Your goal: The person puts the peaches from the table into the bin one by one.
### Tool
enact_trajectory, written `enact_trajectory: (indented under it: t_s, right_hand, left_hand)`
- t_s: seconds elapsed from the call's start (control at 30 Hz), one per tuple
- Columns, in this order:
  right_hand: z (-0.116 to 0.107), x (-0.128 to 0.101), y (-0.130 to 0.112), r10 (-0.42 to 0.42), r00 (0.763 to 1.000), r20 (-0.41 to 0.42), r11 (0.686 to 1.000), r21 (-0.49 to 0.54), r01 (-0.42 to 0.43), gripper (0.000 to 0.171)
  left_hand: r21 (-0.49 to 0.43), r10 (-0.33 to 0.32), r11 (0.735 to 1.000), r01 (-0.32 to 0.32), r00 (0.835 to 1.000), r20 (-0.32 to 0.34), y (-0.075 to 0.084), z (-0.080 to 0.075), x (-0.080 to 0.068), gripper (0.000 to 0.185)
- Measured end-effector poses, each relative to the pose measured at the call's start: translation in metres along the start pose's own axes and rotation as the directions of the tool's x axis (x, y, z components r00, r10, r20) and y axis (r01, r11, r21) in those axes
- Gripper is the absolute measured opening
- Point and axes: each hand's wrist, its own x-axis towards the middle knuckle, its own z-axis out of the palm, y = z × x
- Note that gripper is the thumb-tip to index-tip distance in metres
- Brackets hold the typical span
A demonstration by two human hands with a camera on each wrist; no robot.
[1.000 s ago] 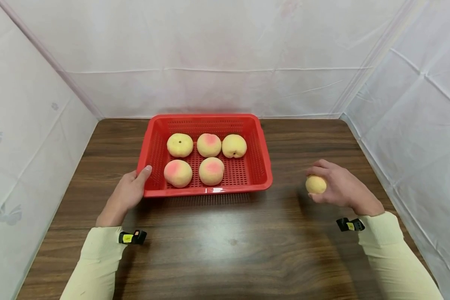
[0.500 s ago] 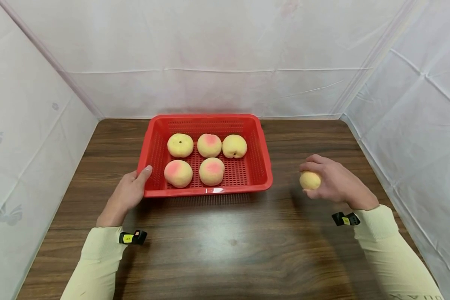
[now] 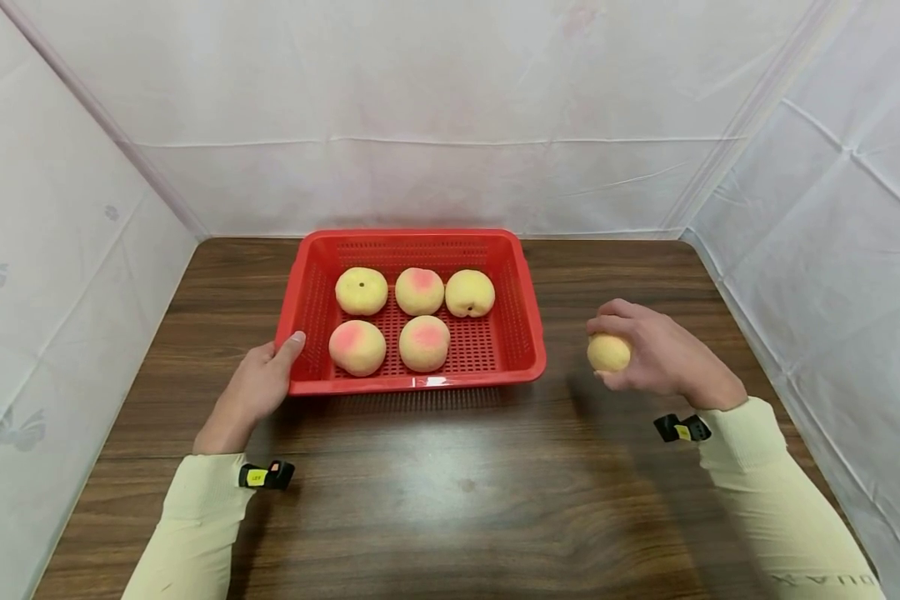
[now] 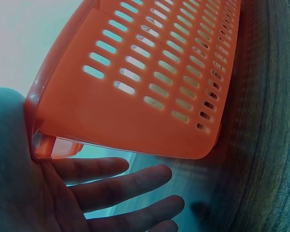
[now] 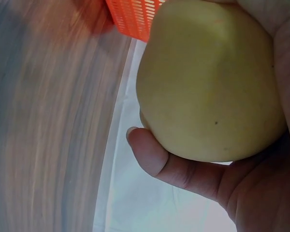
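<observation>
In the head view, a red plastic basket (image 3: 412, 383) holds several yellow peaches with pink blush, among them a front-left peach (image 3: 357, 347) and a back-right peach (image 3: 470, 293). My left hand (image 3: 255, 383) holds the basket's front-left corner, its thumb hooked over the rim. From the left wrist view, the other fingers (image 4: 121, 191) stretch out along the outside of the basket wall (image 4: 135, 111). To the right of the basket, my right hand (image 3: 660, 350) grips another peach (image 3: 609, 353). Seen close in the right wrist view, that peach (image 5: 208, 87) sits between thumb and fingers.
A dark wooden table (image 3: 450, 500) lies under everything, reaching toward me from the back edge. White cloth walls stand behind (image 3: 450, 183), at the left (image 3: 45, 250) and at the right (image 3: 855, 275). Both wrists carry a small black camera.
My right hand has carried its peach leftward and slightly away from me, closer to the basket. The left hand and the basket have stayed practically in place.
</observation>
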Motion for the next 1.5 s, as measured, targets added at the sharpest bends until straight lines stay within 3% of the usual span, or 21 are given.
enact_trajectory:
  t_s: [0.9, 1.5]
  right_hand:
    - [-0.008, 0.037, -0.024, -0.116, 0.993, 0.018, 0.992, 0.060, 0.114, 0.043]
    - [-0.009, 0.070, -0.047, -0.213, 0.976, 0.045, 0.975, 0.079, 0.209, 0.042]
  left_hand:
    - [-0.005, 0.003, 1.000, -0.003, 1.000, 0.003, -0.001, 0.000, 0.001, 0.078]
    - [-0.001, 0.008, 1.000, -0.008, 1.000, 0.000, 0.000, 0.000, 0.000, 0.078]
